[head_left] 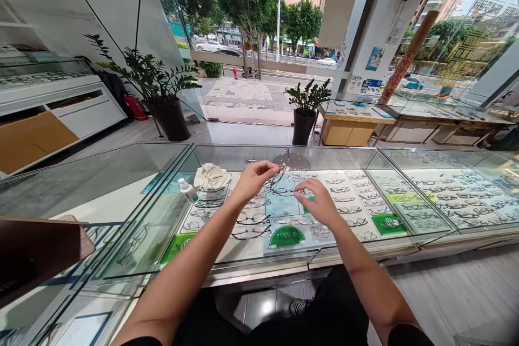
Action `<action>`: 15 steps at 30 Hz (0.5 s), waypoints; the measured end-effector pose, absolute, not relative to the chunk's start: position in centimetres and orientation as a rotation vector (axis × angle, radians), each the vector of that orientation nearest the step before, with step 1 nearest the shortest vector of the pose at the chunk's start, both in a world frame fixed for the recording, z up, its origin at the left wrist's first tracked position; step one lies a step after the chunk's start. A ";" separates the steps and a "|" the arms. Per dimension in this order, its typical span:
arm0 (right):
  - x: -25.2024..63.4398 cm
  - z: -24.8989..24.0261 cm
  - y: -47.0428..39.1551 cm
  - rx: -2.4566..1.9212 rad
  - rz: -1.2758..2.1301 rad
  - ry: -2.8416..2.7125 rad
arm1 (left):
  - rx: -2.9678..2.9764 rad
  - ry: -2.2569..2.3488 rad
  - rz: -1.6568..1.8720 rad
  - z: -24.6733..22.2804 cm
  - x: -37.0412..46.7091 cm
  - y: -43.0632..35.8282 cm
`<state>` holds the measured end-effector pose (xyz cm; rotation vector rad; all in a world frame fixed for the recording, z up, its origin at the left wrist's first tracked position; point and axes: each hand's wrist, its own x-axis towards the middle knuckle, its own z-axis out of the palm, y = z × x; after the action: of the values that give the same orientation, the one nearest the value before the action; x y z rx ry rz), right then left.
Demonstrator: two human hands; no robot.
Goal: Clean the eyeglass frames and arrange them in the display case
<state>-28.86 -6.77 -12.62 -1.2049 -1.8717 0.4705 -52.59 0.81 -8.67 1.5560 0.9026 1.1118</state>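
Note:
My left hand (pixel 257 177) is closed, with thumb and fingers pinching a pair of eyeglasses (pixel 279 174) above the glass counter. The glasses are tilted, one end pointing up. To their right, my right hand (pixel 318 203) is held over the counter, its thumb and index finger apart and curved. Its fingertips come close to a dark-rimmed pair of eyeglasses (pixel 283 192); I cannot tell whether they touch it. Left of my left hand are a crumpled cream cloth (pixel 211 176) and a white spray bottle (pixel 187 190).
The glass display counter (pixel 284 265) holds rows of eyeglasses (pixel 348 210) and green cards (pixel 287 236). A brown box-like object (pixel 44 254) juts in at left. Beyond the counter stand potted plants (pixel 305 124), a wooden cabinet (pixel 344 127) and large windows onto a street.

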 end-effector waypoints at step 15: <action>-33.3 -1.0 -1.5 -0.868 0.372 -1.709 | 1.846 0.754 1.296 -0.9 -52.7 1.2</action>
<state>-33.26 -1.45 -0.98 -0.8676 -1.7089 0.3721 -52.74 1.21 -0.85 1.8456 0.7541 1.2960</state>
